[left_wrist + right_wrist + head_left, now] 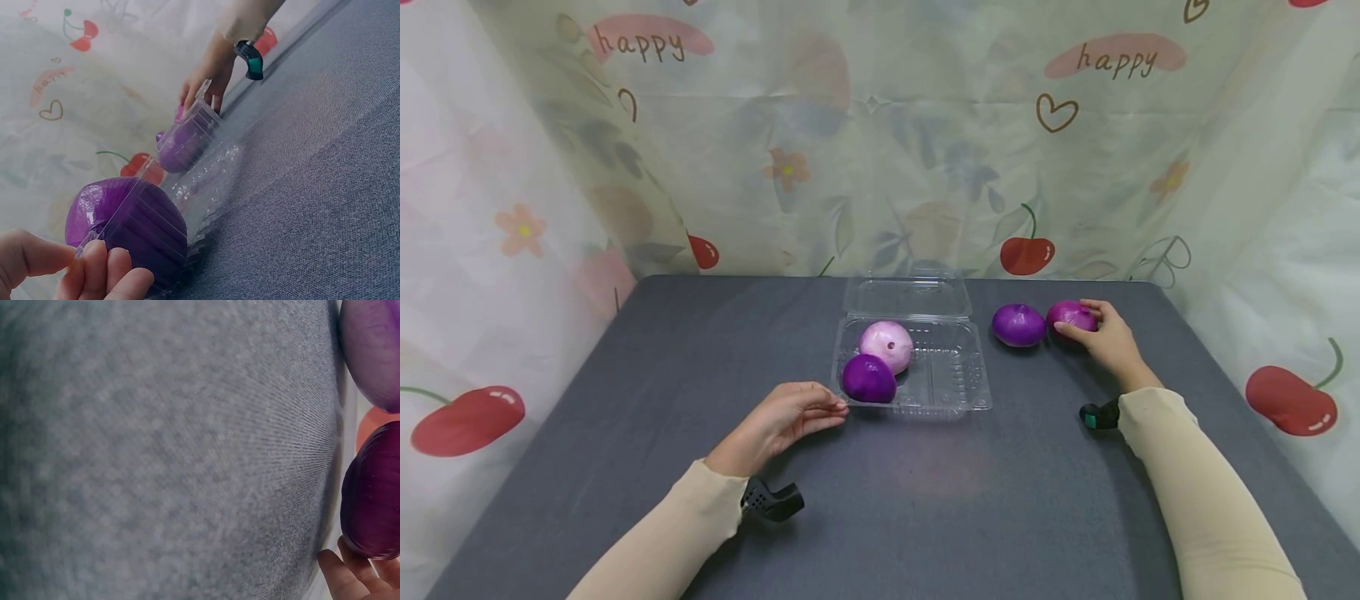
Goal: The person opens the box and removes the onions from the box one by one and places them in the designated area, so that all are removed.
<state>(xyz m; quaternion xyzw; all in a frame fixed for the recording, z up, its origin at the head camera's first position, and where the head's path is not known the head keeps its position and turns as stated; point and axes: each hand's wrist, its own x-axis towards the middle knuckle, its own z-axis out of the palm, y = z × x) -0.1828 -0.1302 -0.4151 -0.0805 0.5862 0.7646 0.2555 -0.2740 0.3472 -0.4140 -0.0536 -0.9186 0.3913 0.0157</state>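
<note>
A clear plastic clamshell box (pixel 951 375) lies with its lid (pixel 910 297) folded back. In its left half sit a pale purple onion (pixel 886 343) and a dark purple onion (pixel 868 379). My left hand (pixel 790 417) pinches the box's near left corner between thumb and fingers, seen close up in the left wrist view. To the right of the box, my right hand (pixel 1108 343) holds a reddish-purple onion (pixel 1070 316) by its right side. Another purple onion (pixel 1018 326) rests just left of that one. Part of the held onion (pixel 375 494) shows in the right wrist view.
The dark grey tabletop (pixel 910 517) ends at a printed curtain (pixel 872 167) behind the box lid. Curtain also hangs along both sides. A black wrist camera (pixel 775 500) is worn on the left wrist, another device (pixel 1100 416) on the right.
</note>
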